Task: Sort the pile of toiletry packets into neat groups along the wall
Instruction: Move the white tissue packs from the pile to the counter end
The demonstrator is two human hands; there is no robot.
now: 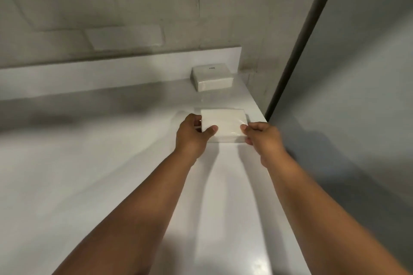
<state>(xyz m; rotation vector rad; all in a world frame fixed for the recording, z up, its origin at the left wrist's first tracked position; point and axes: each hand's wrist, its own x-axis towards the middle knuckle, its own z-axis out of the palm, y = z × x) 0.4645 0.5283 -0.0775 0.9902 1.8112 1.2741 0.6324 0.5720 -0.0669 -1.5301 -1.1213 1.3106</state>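
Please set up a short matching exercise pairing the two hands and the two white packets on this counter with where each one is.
Things:
1. left hand
2. right hand
3. near packet
4. far packet

Places:
A. against the low ledge by the wall, untouched
B. gripping the near packet's right edge
C. on the counter, held between both hands
D. gripping the near packet's left edge, thumb on top

Pairs: 1-D, 2-B, 3-C, 4-A
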